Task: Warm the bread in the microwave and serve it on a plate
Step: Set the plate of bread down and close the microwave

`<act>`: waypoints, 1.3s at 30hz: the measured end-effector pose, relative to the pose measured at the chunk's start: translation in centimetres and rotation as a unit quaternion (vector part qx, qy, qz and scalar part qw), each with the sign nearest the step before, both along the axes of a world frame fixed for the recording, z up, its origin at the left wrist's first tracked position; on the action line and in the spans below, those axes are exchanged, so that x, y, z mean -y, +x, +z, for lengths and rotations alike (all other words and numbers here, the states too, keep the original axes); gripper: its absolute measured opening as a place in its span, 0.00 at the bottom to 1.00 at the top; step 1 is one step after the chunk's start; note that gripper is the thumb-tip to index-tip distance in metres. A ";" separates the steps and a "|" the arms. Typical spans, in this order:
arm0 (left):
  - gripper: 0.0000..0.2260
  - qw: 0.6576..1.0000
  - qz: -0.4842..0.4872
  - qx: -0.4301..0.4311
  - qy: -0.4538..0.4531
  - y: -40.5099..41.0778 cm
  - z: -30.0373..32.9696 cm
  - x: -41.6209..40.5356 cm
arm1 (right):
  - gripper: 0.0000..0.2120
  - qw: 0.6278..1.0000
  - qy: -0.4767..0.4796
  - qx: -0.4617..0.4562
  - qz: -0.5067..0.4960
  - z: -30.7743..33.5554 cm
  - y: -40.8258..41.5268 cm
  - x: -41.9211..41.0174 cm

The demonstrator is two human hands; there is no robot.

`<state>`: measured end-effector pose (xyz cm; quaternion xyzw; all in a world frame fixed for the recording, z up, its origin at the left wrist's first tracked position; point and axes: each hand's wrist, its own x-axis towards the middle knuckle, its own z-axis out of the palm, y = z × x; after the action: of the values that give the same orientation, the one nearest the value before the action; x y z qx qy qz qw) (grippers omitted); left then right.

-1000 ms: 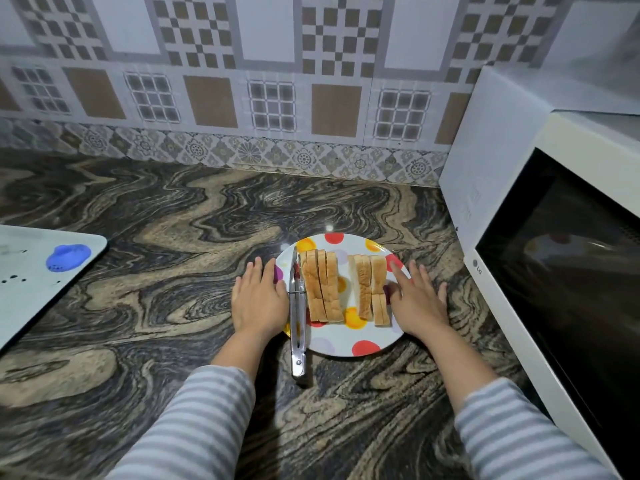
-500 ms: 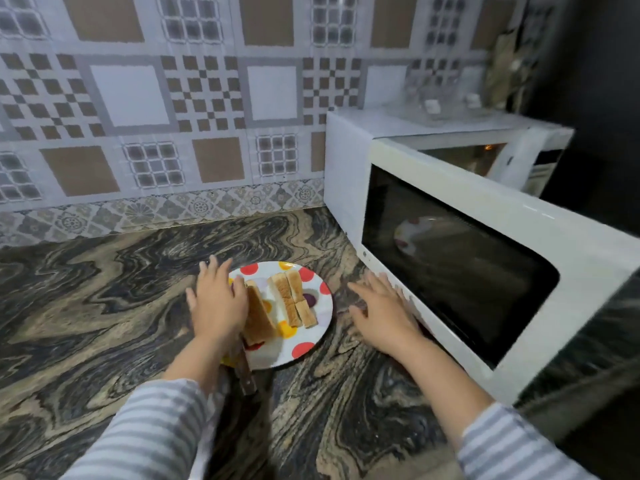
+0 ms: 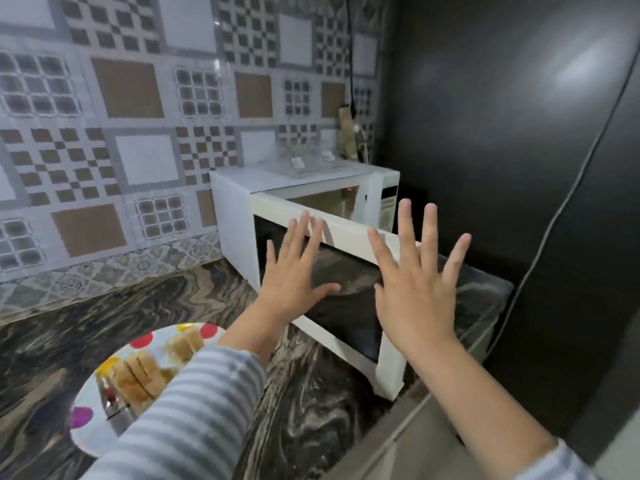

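Observation:
A white microwave (image 3: 239,216) stands at the right end of the counter with its dark-windowed door (image 3: 343,317) swung partly open. My left hand (image 3: 294,271) is raised in front of the door window, fingers spread, holding nothing. My right hand (image 3: 415,285) is raised beside it near the door's free edge, fingers also spread and empty. Whether either palm touches the door I cannot tell. At the lower left a polka-dot plate (image 3: 90,431) carries several bread slices (image 3: 138,372) and metal tongs (image 3: 117,410), partly hidden by my striped left sleeve.
The marbled dark counter (image 3: 166,299) runs along a patterned tile wall (image 3: 121,133). A large dark appliance (image 3: 502,133) stands right of the microwave. Clear glass items (image 3: 304,157) sit on the microwave top, and a black cable (image 3: 349,50) hangs down the wall behind it.
Both hands left the plate's sides and rose, fingers spread, in front of the microwave door. The view swung right and up, so the plate now lies at the lower left.

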<state>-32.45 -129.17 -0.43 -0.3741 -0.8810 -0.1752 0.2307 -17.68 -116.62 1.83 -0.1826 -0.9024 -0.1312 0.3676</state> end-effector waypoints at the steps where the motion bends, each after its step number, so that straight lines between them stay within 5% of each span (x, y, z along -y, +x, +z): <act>1: 0.50 1.000 -0.004 -0.008 -0.010 -0.2 0.4 -1.1 | 0.41 1.000 -0.005 0.001 0.002 -0.2 -0.2 -0.8; 7: 0.52 0.997 0.022 -0.057 -0.043 -1.7 1.9 -7.1 | 0.42 0.998 -0.052 0.001 0.040 -0.4 -3.1 -7.1; 20: 0.49 0.966 0.241 -0.075 -0.049 -8.6 1.4 -19.1 | 0.41 0.976 -0.040 0.098 0.191 1.2 -17.9 -23.9; 39: 0.56 0.930 0.345 -0.127 -0.024 -19.0 -4.6 -25.1 | 0.45 0.942 -0.048 0.083 0.321 -5.2 -33.4 -31.7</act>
<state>-51.43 -104.08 -5.06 -0.0719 -0.9230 -0.0147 0.3778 -51.12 -84.88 -3.34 0.1108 -0.9458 0.0228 0.3044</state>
